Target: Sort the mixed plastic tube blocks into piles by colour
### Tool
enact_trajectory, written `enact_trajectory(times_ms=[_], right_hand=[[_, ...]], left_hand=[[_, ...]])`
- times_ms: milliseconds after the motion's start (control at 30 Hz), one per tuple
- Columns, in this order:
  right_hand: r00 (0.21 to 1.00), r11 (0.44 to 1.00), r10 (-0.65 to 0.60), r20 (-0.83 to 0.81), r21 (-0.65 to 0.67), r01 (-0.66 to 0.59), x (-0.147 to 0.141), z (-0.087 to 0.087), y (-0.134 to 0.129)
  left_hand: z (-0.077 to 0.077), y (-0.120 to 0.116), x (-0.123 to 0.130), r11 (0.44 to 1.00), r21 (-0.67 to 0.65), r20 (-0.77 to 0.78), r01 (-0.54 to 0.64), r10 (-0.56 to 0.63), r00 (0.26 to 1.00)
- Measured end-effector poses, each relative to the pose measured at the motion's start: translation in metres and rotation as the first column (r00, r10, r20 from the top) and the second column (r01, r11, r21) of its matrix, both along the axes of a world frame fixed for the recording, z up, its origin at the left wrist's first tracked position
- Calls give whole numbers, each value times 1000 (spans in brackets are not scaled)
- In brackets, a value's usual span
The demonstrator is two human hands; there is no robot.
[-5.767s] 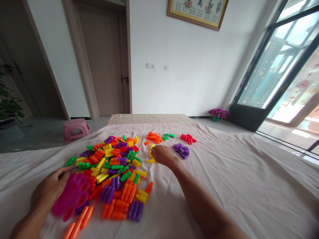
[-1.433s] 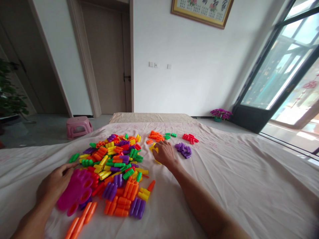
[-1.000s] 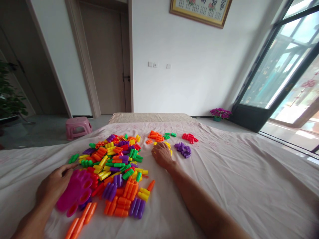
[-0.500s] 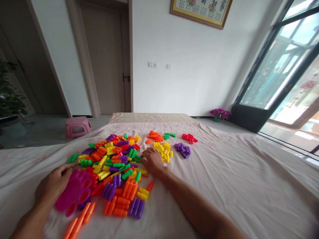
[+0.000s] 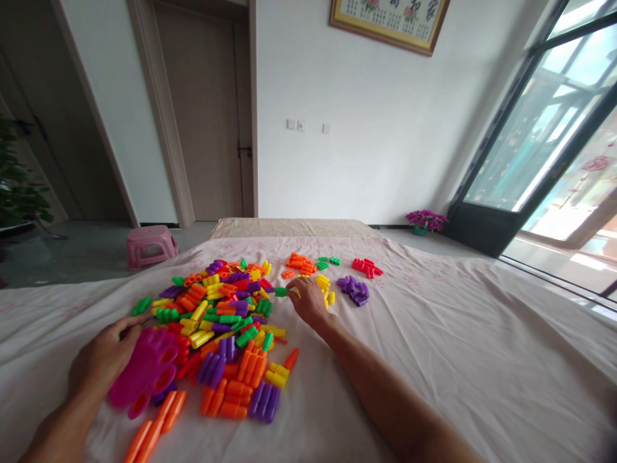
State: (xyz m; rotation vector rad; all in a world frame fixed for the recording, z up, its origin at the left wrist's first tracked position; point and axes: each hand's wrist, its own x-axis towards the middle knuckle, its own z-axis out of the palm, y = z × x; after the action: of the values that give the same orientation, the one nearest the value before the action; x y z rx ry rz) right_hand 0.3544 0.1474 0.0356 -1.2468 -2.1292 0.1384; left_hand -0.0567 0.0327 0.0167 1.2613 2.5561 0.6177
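A large heap of colourful plastic bullet-shaped building blocks (image 5: 200, 337) lies on the cloth. My right hand (image 5: 308, 299) pinches a green block (image 5: 281, 292) just right of the heap, beside a small group of yellow blocks (image 5: 324, 283) that it partly covers. At the heap's left edge, my left hand (image 5: 103, 354) is curled against a magenta scalloped plastic piece (image 5: 139, 373) with ring-like ends, its fingers closed at the upper edge. Some of those fingers are hidden.
Beyond my right hand lie small groups of orange (image 5: 301, 262), green (image 5: 328, 262), red (image 5: 367, 267) and purple blocks (image 5: 354, 290). Long orange blocks (image 5: 154, 427) sit near the front. The pale tablecloth (image 5: 434, 334) is wrinkled. A pink stool (image 5: 152, 246) stands on the floor.
My right hand has moved right and slightly away from me, off the heap's edge, and a green block now shows in its fingers. My left hand has stayed by the magenta piece.
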Motion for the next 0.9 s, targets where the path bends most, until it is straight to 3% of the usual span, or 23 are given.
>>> enact_trajectory(times_ms=[200,500,900], right_hand=[[997,1000,4,-72,-24,-5,5,0,3],[974,990,-132,-182,-74,120,21,-4,18],[985,996,76,-156,-44,-84,3,-3,1]], left_hand=[[-1,0,-2,1000,6,-2,10,-10,1000],[-3,1,-3,1000,-5,10,10,-10,1000],[1,0,1,1000,-4,-3,1,-1,1000]])
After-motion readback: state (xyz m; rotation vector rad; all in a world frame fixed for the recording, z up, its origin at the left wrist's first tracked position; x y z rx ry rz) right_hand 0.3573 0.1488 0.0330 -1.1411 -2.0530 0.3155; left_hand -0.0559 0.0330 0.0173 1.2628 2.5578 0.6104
